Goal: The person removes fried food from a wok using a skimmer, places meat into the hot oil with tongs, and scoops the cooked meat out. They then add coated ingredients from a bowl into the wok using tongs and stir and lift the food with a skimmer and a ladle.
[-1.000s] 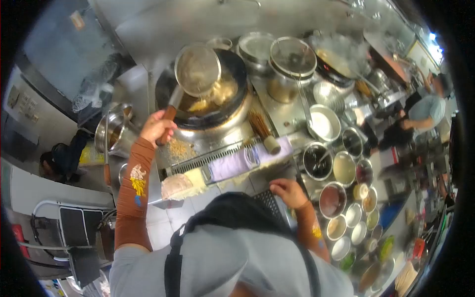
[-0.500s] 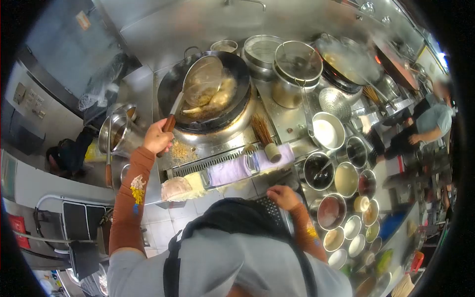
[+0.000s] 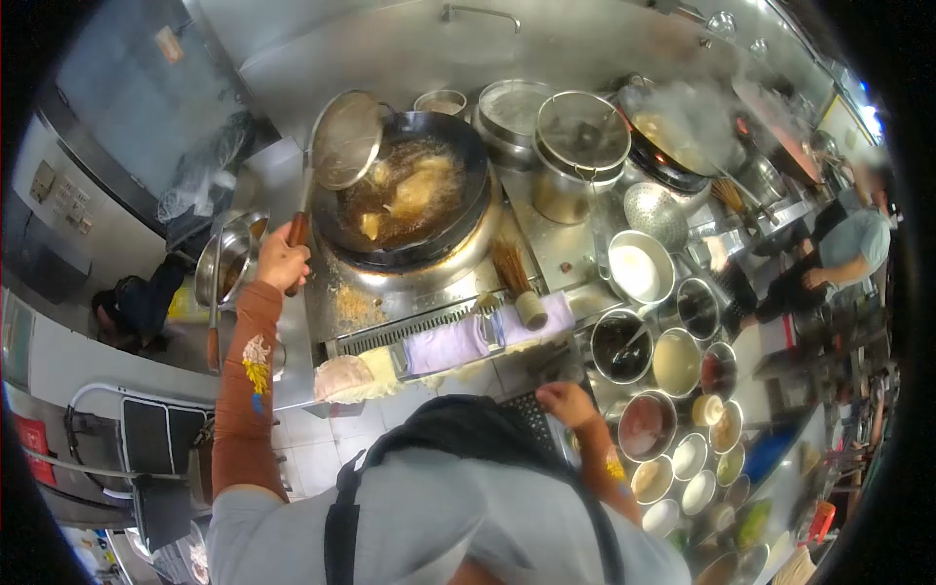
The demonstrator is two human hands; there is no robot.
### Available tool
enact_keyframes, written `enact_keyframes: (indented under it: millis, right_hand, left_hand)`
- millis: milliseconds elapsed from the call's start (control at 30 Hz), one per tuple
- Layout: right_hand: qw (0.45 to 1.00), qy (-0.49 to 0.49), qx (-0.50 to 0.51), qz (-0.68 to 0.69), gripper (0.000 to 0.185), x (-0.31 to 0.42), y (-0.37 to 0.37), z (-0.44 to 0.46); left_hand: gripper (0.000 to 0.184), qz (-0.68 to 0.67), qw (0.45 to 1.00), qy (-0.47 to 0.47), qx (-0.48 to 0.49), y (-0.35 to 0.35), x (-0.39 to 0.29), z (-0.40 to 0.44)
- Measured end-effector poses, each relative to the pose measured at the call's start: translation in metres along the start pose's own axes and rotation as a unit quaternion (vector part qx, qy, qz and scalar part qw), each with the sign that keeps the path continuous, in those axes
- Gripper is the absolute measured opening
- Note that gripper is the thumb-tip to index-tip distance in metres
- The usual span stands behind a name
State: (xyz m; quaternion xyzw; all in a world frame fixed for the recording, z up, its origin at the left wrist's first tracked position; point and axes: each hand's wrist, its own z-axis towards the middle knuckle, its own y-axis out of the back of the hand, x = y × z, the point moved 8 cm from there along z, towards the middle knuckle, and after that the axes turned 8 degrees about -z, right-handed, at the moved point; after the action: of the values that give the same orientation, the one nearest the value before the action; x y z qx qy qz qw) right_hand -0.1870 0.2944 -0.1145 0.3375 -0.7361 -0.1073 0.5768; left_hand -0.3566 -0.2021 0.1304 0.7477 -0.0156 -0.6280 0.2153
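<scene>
My left hand (image 3: 284, 261) is wrapped round the wooden handle of a round mesh strainer (image 3: 347, 140). The strainer is held up over the left rim of a black wok (image 3: 466, 210). Golden pieces of food (image 3: 421, 187) lie in bubbling brown oil inside the wok. Down by my waist, away from the wok, my right hand (image 3: 566, 403) has its fingers curled; whether it holds anything is too small to tell.
A second steaming wok (image 3: 682, 136) stands at the upper right. A bamboo brush (image 3: 515, 278) lies near folded purple cloths (image 3: 446, 344). Bowls, including a red one (image 3: 646, 426), fill the right side. A co-worker (image 3: 848, 249) stands far right.
The strainer has moved left from above the food to the wok's left rim, with my left hand shifting left too. More of the oil and food now shows.
</scene>
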Motion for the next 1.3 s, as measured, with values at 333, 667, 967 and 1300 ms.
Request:
enact_keyframes:
  millis: [333, 667, 967, 1300]
  right_hand:
    - [0.999, -0.008, 0.027, 0.042, 0.031, -0.002, -0.006, 0.007]
    - [0.996, -0.027, 0.084, 0.001, 0.028, -0.03, -0.029, 0.022]
    - [0.983, -0.071, 0.127, 0.11, 0.032, -0.043, -0.052, 0.017]
    - [0.983, -0.081, 0.114, 0.118, 0.034, -0.049, -0.039, 0.004]
  left_hand:
    - [0.009, -0.008, 0.996, 0.077, 0.048, -0.026, 0.022, 0.065]
    - [0.025, 0.032, 0.998, -0.01, 0.054, -0.026, -0.046, 0.014]
    - [0.018, 0.035, 0.995, 0.094, -0.017, 0.041, -0.018, 0.014]
    - [0.015, -0.193, 0.943, 0.264, 0.066, -0.044, 0.027, 0.006]
